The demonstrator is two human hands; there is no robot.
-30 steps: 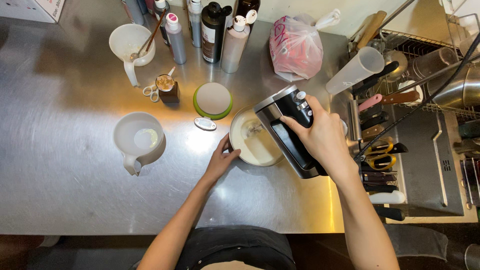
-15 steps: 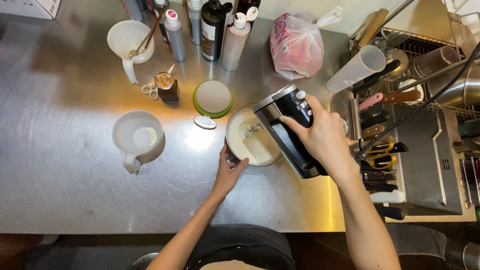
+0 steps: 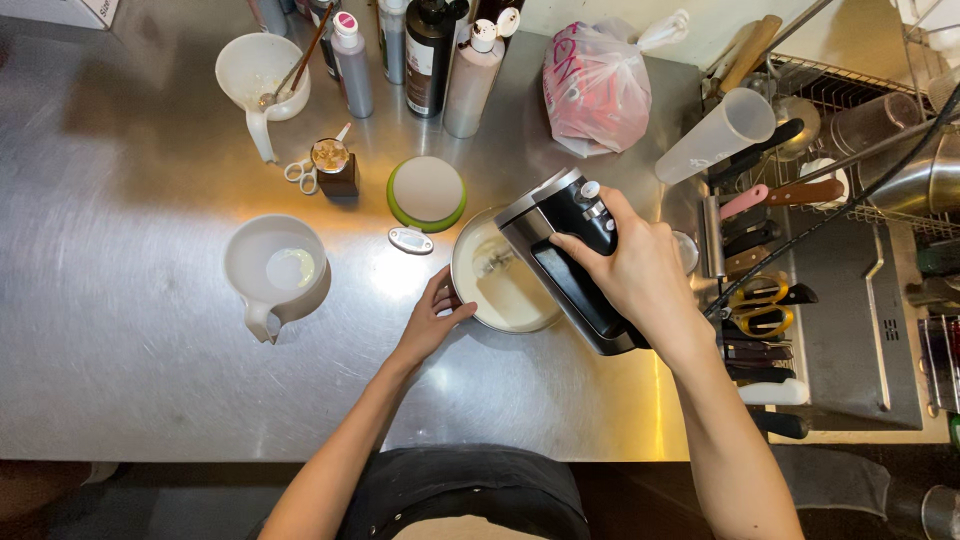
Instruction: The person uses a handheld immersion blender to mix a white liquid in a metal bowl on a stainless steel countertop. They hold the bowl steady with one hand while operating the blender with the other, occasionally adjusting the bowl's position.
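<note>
My right hand (image 3: 635, 275) grips the handle of a black and silver electric hand mixer (image 3: 570, 250), held over a metal bowl (image 3: 478, 300) of pale batter on the steel counter. The beaters dip into the batter. My left hand (image 3: 430, 320) rests against the bowl's near left rim, fingers curled on its edge. A small white oval tag (image 3: 411, 240) lies just left of the bowl.
A round green-rimmed lid (image 3: 427, 190), a white jug (image 3: 275, 275), another white jug with a spoon (image 3: 258, 75), scissors (image 3: 300, 172), a small brown jar (image 3: 333, 165), bottles (image 3: 430, 50) and a pink bag (image 3: 595, 85) stand behind. Knives and scissors (image 3: 760, 300) fill a rack on the right.
My left hand has shifted a little along the bowl's near left rim. The mixer and my right hand have stayed over the bowl.
</note>
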